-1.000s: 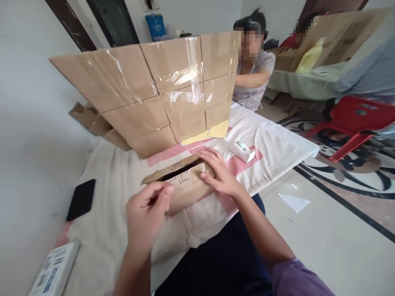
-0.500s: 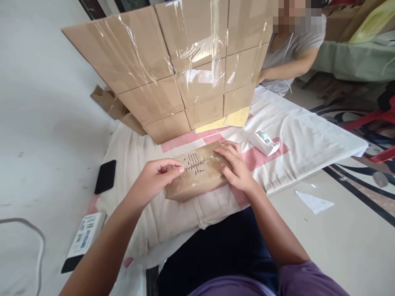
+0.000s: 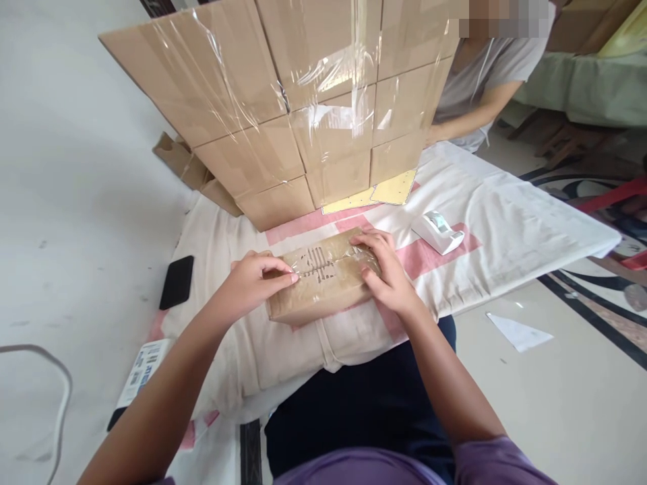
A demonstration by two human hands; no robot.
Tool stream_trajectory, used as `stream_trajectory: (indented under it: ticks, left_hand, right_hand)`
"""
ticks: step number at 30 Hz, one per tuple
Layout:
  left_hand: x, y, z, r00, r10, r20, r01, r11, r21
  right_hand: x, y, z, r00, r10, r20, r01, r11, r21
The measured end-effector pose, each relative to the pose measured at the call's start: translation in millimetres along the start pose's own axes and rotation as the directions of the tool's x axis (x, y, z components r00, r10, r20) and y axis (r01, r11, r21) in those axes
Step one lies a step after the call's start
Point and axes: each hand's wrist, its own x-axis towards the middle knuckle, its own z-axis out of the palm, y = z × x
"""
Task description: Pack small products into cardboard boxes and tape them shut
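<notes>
A small taped cardboard box [image 3: 323,296] with dark printed marks and a seam along its top lies on the cloth in front of me. At its left end my left hand [image 3: 257,279] is closed, thumb and forefinger pinched on what looks like clear tape [image 3: 297,271] at the seam. My right hand [image 3: 381,266] rests on the box's right end, fingers curved and apart, the fingertips near the far edge and the thumb on the top. Part of the right end is hidden under that hand.
Behind the box stands a tall wall of tape-covered cardboard boxes [image 3: 283,101]. A white tape dispenser [image 3: 439,233] sits on the cloth-covered table [image 3: 505,222] to the right. At left lie a black phone [image 3: 176,281] and a white pack [image 3: 146,367]. Another person's arm [image 3: 470,124] reaches behind the stack.
My left hand has shifted slightly left, its pinch still at the box's seam. The right hand stays on the right end. The camera view has moved a little.
</notes>
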Motion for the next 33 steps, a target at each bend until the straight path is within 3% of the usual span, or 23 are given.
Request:
stream_trajectory:
  ticks: [9, 16, 21, 27, 33]
  left_hand:
    - [-4, 0, 7.7, 0.994, -0.070, -0.089, 0.083, 0.985, 0.149]
    - [0, -12, 19.1, 0.997, 0.010, -0.075, -0.001, 0.993, 0.116]
    - [-3, -12, 25.9, 0.994, -0.010, -0.109, 0.029, 0.984, 0.177]
    - [1, -21, 35.9, 0.957, -0.030, -0.287, 0.079, 0.984, 0.160]
    - [5, -29, 35.8, 0.925, -0.093, -0.369, 0.174, 0.965, 0.194]
  right_hand:
    - [-4, -2, -3, 0.997, 0.050, 0.052, -0.053, 0.997, 0.052]
    - [-10, -10, -3, 0.988, 0.148, 0.036, -0.152, 0.974, 0.170]
    - [-10, -12, -4, 0.984, 0.174, 0.047, -0.180, 0.958, 0.223]
    - [-12, -13, -3, 0.977, 0.210, 0.038, -0.213, 0.941, 0.264]
    - [-14, -14, 0, 0.965, 0.261, 0.014, -0.253, 0.919, 0.304]
